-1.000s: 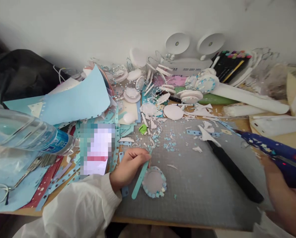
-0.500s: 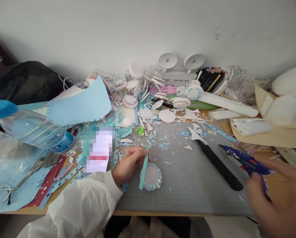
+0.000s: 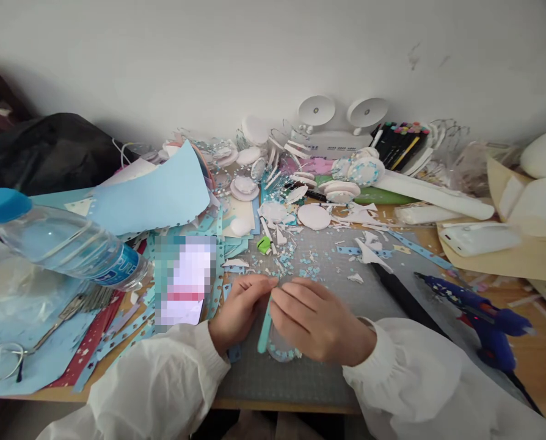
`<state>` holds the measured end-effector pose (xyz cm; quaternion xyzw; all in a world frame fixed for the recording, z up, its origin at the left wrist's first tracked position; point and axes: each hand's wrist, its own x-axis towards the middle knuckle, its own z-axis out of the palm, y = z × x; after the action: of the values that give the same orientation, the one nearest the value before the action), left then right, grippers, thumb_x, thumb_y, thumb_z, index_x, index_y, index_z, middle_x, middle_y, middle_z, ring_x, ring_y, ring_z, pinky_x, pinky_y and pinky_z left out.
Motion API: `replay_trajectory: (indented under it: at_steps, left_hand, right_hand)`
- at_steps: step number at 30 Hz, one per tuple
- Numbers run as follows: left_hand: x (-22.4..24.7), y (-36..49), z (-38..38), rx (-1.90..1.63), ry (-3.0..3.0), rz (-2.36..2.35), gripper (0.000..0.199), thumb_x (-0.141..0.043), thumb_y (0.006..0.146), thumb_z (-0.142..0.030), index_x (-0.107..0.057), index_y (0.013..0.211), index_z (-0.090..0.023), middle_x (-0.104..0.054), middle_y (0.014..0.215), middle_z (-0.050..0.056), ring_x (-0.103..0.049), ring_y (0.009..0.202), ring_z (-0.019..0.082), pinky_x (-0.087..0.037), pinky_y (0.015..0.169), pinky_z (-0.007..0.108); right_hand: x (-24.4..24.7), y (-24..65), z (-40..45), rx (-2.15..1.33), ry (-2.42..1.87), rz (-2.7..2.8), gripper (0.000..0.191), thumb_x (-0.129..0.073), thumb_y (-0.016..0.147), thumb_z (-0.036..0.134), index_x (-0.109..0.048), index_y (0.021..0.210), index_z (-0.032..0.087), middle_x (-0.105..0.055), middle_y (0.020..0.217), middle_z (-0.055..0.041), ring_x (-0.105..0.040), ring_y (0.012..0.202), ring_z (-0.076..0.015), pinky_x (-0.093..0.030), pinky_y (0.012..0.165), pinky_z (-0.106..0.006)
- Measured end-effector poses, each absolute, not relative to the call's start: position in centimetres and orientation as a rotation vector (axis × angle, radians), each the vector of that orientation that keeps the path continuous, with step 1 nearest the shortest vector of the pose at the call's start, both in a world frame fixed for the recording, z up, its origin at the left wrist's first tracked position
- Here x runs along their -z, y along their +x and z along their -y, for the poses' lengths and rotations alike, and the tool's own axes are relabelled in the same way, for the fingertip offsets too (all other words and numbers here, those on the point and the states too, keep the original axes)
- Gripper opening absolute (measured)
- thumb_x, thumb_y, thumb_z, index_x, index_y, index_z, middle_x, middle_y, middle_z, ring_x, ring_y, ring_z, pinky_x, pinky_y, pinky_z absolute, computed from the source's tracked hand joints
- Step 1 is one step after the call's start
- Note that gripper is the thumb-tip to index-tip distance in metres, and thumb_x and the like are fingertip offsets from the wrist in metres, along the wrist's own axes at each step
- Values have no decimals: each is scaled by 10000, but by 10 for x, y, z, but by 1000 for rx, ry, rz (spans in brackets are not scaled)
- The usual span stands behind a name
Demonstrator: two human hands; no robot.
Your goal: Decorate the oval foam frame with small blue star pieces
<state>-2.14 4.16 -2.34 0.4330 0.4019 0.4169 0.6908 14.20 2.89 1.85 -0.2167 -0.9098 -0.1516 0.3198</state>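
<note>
My left hand (image 3: 240,308) is closed in a pinch at the upper end of a narrow teal strip (image 3: 264,333), whose free end slants down towards me. Beside it my right hand (image 3: 316,321) is curled, its fingertips meeting the left ones at the top of the strip. What the right fingers pinch is hidden. Under both hands a small round disc (image 3: 283,353) edged with light-blue and white bits lies on the grey cutting mat (image 3: 309,385), mostly covered by the right hand.
A blue glue gun (image 3: 479,311) and a black-handled tool (image 3: 405,296) lie to the right. A phone (image 3: 188,281) and a water bottle (image 3: 76,244) are at left. White discs (image 3: 314,216), paper scraps and confetti (image 3: 307,269) spread behind my hands; marker pens (image 3: 399,146) stand farther back.
My right hand has come from the glue gun on the right to the middle, meeting my left hand at the teal strip. The glue gun stays lying on the table.
</note>
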Motion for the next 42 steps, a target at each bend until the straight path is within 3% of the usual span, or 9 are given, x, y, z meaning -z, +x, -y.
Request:
replay_trajectory:
  at_steps: [2, 6, 10, 13, 21, 28, 42]
  left_hand:
    - [21, -23, -41, -922, 1032, -914, 455, -611, 841, -400, -455, 492, -153, -288, 495, -57, -256, 488, 80, -232, 484, 234]
    - [12, -30, -42, -887, 1450, -977, 377, -483, 922, -348, -648, 657, -135, -542, 597, 12, -456, 589, 123, -334, 590, 251]
    - [7, -36, -47, -765, 1990, -763, 205, -529, 839, -248, -600, 671, -155, -538, 597, 17, -449, 580, 137, -298, 578, 274]
    - [8, -35, -49, -732, 2189, -601, 122, -535, 790, -171, -560, 671, -175, -533, 580, 13, -446, 570, 143, -284, 584, 290]
    - [9, -29, -45, -731, 2060, -556, 241, -505, 846, -124, -496, 612, -182, -480, 516, -9, -404, 518, 118, -309, 545, 280]
    - [4, -27, -45, -737, 1979, -626, 303, -516, 854, -119, -427, 572, -185, -374, 487, -43, -333, 505, 102, -291, 511, 257]
    - [3, -27, -44, -742, 1962, -622, 299, -527, 848, -88, -412, 587, -177, -333, 511, -58, -319, 504, 86, -274, 503, 238]
  right_hand:
    - [-15, 151, -32, 253, -575, 2294, 198, -425, 919, 53, -595, 948, 149, -703, 911, -101, -639, 856, -209, -537, 783, -358]
    - [3, 170, -32, -382, -956, 1721, 140, -529, 907, 105, -539, 994, 214, -695, 880, -59, -651, 771, -184, -545, 682, -327]
    - [20, 177, -29, -1034, -1001, 1203, 34, -530, 950, 252, -522, 952, 219, -638, 725, -4, -522, 518, -115, -488, 506, -261]
    - [23, 176, -27, -1265, -946, 1096, 75, -572, 935, 271, -526, 968, 221, -619, 709, 12, -501, 514, -95, -477, 507, -237]
    - [17, 174, -18, -1300, -932, 1115, 70, -583, 924, 206, -531, 923, 254, -554, 624, 41, -572, 522, -117, -492, 485, -237]
    - [16, 173, -15, -1314, -970, 1135, 109, -613, 906, 204, -539, 959, 263, -599, 691, 35, -607, 543, -124, -518, 502, -250]
    - [13, 172, -14, -1265, -980, 1181, 100, -604, 904, 176, -551, 949, 248, -640, 713, 31, -617, 554, -109, -525, 508, -221]
